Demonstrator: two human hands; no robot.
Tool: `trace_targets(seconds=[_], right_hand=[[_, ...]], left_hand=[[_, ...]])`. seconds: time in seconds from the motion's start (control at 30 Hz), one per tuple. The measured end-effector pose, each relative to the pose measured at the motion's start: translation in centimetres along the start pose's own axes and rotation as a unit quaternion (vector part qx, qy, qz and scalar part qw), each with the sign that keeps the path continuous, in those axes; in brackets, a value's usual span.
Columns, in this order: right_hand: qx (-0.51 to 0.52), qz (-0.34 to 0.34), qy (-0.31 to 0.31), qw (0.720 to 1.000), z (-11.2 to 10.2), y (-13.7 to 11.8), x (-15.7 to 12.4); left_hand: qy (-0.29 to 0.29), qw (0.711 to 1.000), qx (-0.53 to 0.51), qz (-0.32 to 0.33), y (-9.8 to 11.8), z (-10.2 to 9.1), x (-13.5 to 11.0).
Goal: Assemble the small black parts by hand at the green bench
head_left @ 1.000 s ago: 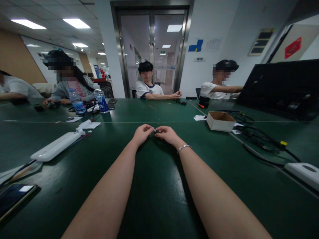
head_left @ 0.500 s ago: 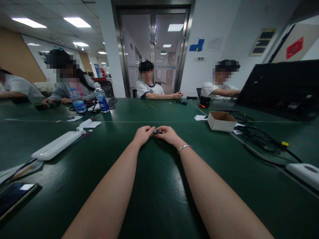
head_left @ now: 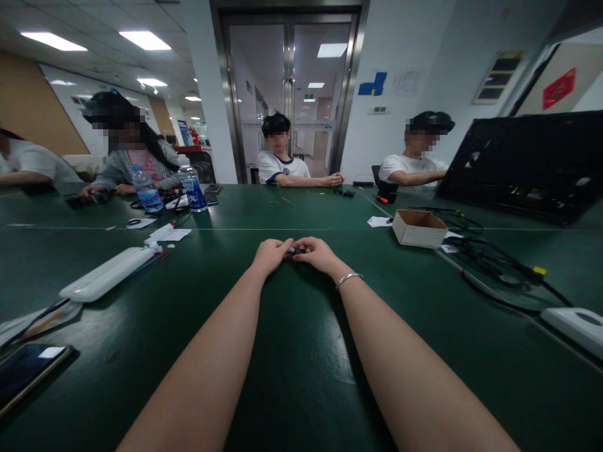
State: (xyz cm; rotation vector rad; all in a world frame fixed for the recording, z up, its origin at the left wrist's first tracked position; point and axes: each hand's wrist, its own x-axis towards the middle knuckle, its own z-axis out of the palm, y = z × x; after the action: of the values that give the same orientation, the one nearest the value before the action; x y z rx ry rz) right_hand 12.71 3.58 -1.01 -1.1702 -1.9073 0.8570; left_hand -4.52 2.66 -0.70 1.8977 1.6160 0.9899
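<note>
Both arms reach forward over the green table (head_left: 301, 351). My left hand (head_left: 272, 254) and my right hand (head_left: 318, 254) meet at the fingertips around a small dark object (head_left: 296, 250) with a light end on its left side. Its kind is too small to make out. The left thumb and fingers are closed at the light end, and the right fingers pinch the dark end. Part of the object is hidden by the fingers. A silver bracelet circles my right wrist.
To the left lie a long white power strip (head_left: 110, 274) and a phone (head_left: 31, 376). Two bottles (head_left: 192, 188) stand further back. An open cardboard box (head_left: 418, 229), tangled black cables (head_left: 494, 263) and a monitor (head_left: 522, 166) are at the right. Several people sit across the table.
My hands stay nearly where they were, still holding the small object, which has turned slightly. At the far right, the monitor has tilted and shifted left.
</note>
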Motion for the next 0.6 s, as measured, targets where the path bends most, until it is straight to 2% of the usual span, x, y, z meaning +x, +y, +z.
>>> trace_targets(seconds=[0.23,0.6], right_hand=[[-0.031,-0.011,0.011,0.999,0.05,0.10,0.08],[0.002,-0.006,0.000,1.000,0.03,0.51,0.23]], left_hand=[[0.005,1.000,-0.006,-0.008,-0.05,0.07,0.20],[-0.001,0.999,-0.023,0.024,-0.38,0.31,0.10]])
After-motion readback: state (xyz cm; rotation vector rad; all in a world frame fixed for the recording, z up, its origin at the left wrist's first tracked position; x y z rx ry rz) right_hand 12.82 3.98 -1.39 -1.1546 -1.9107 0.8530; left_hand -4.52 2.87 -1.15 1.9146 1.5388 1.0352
